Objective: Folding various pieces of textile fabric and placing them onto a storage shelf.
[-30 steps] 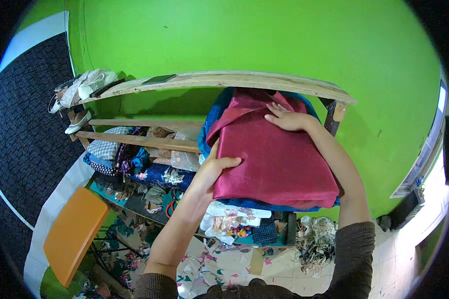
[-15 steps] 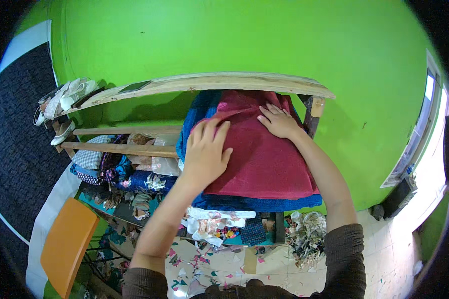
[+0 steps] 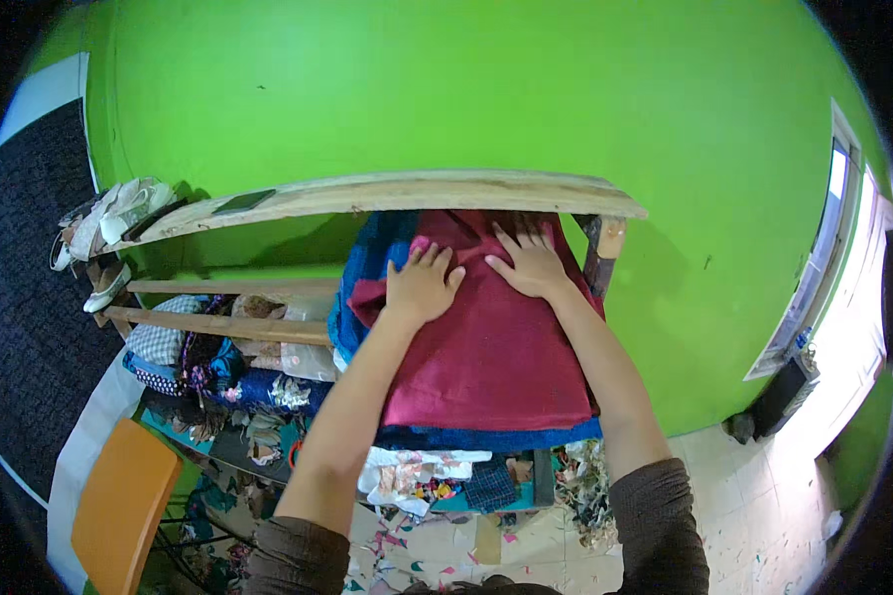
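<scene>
A dark red cloth (image 3: 486, 357) lies draped over blue cloth (image 3: 362, 263) on the right part of a wooden shelf, its front edge hanging down. My left hand (image 3: 422, 288) rests on the red cloth's left side, fingers spread and pointing away from me. To its right, my right hand (image 3: 529, 261) lies flat on the same cloth near the back, just below the upper board. Both palms face down, with the fingers apart. Under the board, the far end of the red cloth is hidden.
The upper board (image 3: 387, 195) carries a dark flat object (image 3: 244, 201) and pale shoes (image 3: 134, 206). Folded fabrics (image 3: 159, 344) fill the lower shelf at left. An orange chair back (image 3: 124, 501) stands near left. Scraps (image 3: 583, 486) are heaped right of the shelf, with more on the tiled floor.
My left hand has moved from the cloth's left edge inward, nearer my right hand. The red cloth's left edge now shows a fold sticking out. The whole view has shifted slightly.
</scene>
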Demonstrator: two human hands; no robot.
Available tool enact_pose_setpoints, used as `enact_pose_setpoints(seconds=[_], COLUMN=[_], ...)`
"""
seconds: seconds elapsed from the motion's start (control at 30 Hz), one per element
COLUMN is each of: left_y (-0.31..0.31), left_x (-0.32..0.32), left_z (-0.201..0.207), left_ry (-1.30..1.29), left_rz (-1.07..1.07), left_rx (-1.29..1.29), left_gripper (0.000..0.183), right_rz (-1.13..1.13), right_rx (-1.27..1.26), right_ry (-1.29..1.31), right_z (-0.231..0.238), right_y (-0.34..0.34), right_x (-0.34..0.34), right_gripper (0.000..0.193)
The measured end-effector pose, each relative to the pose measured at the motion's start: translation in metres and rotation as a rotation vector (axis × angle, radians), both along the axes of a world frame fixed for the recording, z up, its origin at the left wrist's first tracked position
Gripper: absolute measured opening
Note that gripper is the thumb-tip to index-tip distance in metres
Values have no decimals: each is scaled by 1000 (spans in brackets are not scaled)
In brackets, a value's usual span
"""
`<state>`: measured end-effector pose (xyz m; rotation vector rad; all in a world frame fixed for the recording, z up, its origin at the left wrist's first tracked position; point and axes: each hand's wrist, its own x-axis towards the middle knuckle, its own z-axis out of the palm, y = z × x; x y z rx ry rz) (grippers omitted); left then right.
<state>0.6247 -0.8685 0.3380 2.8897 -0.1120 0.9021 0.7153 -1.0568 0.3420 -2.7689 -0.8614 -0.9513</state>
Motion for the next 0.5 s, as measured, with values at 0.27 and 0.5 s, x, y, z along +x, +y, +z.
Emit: enact_pose_setpoints(seconds=[0.27,0.5], left_y=[2,-4], left_x=[-10,-131], left_z=[-2,17], left_ry=[-63,-111], left_rz=[-32,-427], left_rx=[16,96], left_gripper=[43,54], right_rz=[-16,331], right_rx=[62,138], right_ry=[256,204], right_z=[-1,0], right_y=[-1,-38], right_x=[-4,-164], right_gripper=[68,60])
